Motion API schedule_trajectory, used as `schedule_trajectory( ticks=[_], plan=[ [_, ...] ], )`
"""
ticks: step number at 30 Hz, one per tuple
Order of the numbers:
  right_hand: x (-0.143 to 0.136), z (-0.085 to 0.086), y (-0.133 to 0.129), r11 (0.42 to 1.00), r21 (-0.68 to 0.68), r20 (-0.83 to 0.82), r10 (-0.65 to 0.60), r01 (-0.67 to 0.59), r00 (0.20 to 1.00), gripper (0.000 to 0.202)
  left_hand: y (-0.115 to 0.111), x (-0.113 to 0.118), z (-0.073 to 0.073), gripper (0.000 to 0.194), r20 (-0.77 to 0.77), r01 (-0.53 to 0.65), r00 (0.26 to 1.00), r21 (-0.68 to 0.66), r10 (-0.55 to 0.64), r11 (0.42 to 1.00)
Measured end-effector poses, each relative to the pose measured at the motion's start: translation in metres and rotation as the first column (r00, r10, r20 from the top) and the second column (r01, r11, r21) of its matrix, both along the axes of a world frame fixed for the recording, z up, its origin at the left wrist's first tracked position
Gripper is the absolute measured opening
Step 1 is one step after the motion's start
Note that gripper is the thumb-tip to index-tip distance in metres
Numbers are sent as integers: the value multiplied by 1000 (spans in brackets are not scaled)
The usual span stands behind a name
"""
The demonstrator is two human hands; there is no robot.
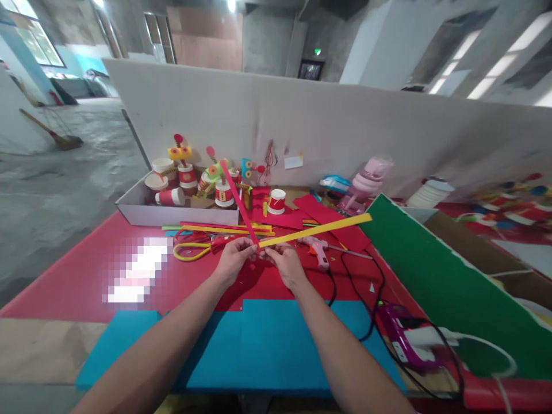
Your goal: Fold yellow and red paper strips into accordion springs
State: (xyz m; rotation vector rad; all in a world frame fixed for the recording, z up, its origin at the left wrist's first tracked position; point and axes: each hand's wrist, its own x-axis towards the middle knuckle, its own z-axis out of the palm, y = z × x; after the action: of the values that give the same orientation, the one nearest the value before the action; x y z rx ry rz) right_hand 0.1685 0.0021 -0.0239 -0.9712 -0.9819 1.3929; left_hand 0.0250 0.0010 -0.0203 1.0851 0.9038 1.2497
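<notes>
A red paper strip (239, 201) and a yellow paper strip (317, 230) meet at one end in a V between my hands, above the red tabletop. My left hand (238, 257) is closed on the lower end of the red strip, fingertips at the joint. Beside it, my right hand (283, 259) pinches the near end of the yellow strip. The red strip rises up and to the left; the yellow one reaches up and to the right. A pink glue gun (319, 253) lies just right of my right hand. Yellow-handled scissors (192, 251) lie left of my left hand.
Behind is a white box (181, 216) with paper-cup figures. A single red-and-white cup (276, 201) stands on red paper. Blue sheets (276, 345) cover the front edge. At right are black cables, a purple power block (403, 339) and a green panel (452, 270).
</notes>
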Motion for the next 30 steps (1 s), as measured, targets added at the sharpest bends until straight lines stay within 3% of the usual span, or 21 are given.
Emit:
schedule_trajectory(
  ticks=[4,9,16,30],
  plan=[
    [1,-4,2,993,-111,-151,18,-35,988,31,0,0,1,23,-23,9,1000,14,-9,1000],
    [-1,-3,-2,991,-93,-199,71,-91,978,30,-1,1,-1,24,-38,48,998,21,-47,999],
    [-4,-1,-5,992,-117,-249,21,-51,968,33,-1,2,-1,23,-56,18,998,14,-17,1000],
    [-8,-7,-3,997,-73,-149,25,-36,989,30,-2,3,-2,21,-67,-40,997,6,41,999]
  ],
)
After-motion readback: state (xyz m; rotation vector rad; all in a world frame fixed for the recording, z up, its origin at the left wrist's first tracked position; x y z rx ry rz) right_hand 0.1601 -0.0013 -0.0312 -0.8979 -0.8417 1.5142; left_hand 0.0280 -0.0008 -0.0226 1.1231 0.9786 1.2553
